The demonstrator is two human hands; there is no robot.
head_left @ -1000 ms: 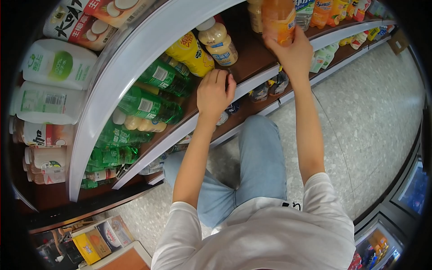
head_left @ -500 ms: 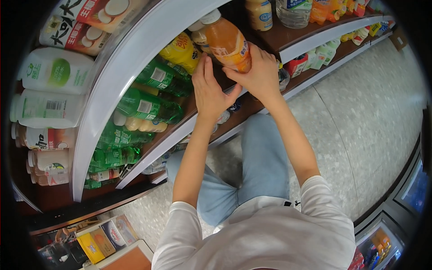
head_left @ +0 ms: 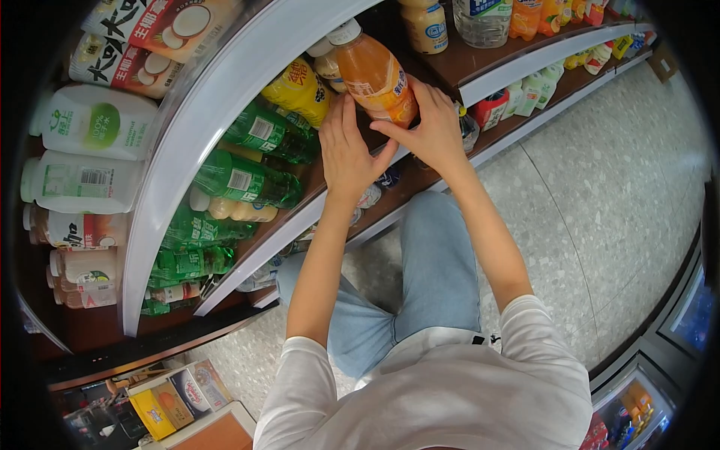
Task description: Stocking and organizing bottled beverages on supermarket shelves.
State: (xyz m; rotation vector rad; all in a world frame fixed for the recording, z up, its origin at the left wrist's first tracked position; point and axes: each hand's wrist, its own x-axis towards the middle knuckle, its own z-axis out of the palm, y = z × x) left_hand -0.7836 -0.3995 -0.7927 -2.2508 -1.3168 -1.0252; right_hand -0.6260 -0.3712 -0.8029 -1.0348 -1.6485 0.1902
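Note:
An orange drink bottle point(head_left: 375, 75) with a white cap stands on the shelf at the upper middle. My right hand point(head_left: 433, 131) is closed round its lower right side, with the thumb across the front of its base. On the other side, my left hand point(head_left: 346, 154) is open, its fingers stretched up beside the bottle's lower left edge and its thumb apart. Whether those fingertips touch the bottle is hard to see. A yellow bottle point(head_left: 298, 90) is just left of my left hand. Behind the orange bottle, a pale bottle point(head_left: 324, 64) is partly hidden.
Green bottles point(head_left: 251, 180) line the shelf to the left. White shelf edges point(head_left: 176, 150) curve across the view. A cream bottle point(head_left: 425, 28) and a clear bottle point(head_left: 482, 21) stand farther right. Grey floor point(head_left: 585, 180) lies right of my legs; small boxes point(head_left: 169, 405) are at lower left.
The view has shifted slightly. Both hands keep nearly the same pose at the orange drink bottle, which shows no clear movement along the shelf.

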